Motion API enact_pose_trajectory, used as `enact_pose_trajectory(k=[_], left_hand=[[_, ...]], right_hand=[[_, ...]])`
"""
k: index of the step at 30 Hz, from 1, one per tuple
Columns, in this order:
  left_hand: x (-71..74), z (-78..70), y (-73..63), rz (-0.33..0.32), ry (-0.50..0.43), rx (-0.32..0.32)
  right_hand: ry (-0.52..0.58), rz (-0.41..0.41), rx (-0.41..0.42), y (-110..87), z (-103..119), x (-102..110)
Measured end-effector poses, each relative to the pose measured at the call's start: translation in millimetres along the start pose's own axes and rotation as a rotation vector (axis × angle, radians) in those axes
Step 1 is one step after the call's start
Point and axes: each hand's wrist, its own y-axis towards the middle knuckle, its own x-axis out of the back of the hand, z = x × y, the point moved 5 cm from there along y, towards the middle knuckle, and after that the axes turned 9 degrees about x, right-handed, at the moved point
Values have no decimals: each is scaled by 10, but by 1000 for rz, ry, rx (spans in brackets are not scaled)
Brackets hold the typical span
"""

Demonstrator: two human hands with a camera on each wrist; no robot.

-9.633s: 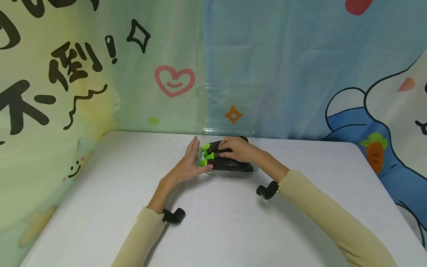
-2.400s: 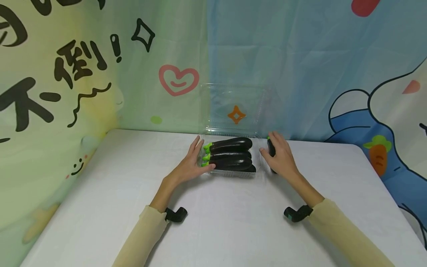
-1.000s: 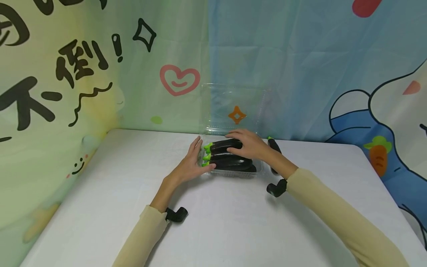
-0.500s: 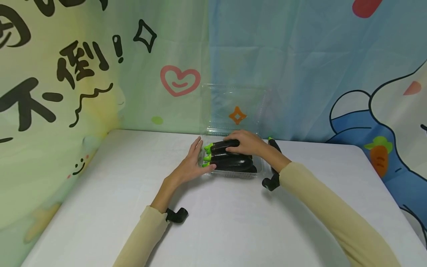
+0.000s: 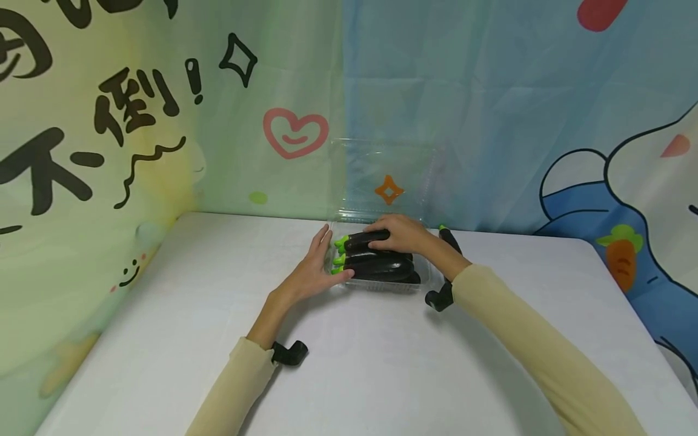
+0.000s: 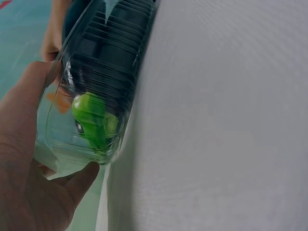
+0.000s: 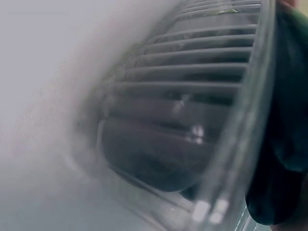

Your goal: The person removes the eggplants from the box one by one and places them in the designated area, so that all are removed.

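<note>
In the head view, a clear plastic container (image 5: 389, 287) holds several shiny dark eggplants (image 5: 382, 266), green stems to the left. My right hand (image 5: 400, 234) reaches in from the right and grips the rear upper eggplant (image 5: 360, 239), thumb on its near side, fingers beyond. My left hand (image 5: 311, 269) rests on the container's left end with fingers straight and spread and the thumb at the front corner; the left wrist view shows these fingers (image 6: 84, 180) against the clear wall. Another eggplant (image 5: 449, 238) lies right of the container, partly behind my right forearm.
The container's clear lid (image 5: 384, 157) stands raised at the back, before a printed cloth backdrop (image 5: 474, 121). A white-covered table (image 5: 354, 363) stretches forward and to both sides. Black wrist cameras (image 5: 291, 352) hang from both sleeves.
My right hand has set one eggplant on the table right of the container, then gone back in and taken hold of another. My left hand has stayed at the container's left end.
</note>
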Motion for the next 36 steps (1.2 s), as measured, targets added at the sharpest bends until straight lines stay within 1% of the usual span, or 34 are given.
enact_pose_trajectory(k=[5,8,11,14,17,22,24,28,31,33,36], left_hand=[[1,3,-6,0,-3,1],[0,6,-6,1,-7,-1],[-1,10,-7,1,-9,1],[-1,12,-8,1,-12,0],[-2,16,-7,1,-12,1],[-1,21,6,2,-6,11],[5,27,3,-1,-5,13],[9,15,2,-2,-11,-1],[3,17,6,-2,-10,-3],[-1,23,8,0,-6,-2],[1,27,10,-1,-3,-1]], right_hand=[[2,-22,9,-23,9,-1],[9,-22,2,-29,4,-6],[37,-24,-2,-36,-2,4],[70,-56,-4,-69,-14,47],[95,-117,5,-133,-27,102],[144,-226,25,-302,-26,185],[168,-258,11,-380,-27,198],[179,-330,-37,-565,-52,223],[180,-408,-50,-721,-82,226],[202,-468,-59,-829,-110,222],[208,-540,-92,-990,-175,213]])
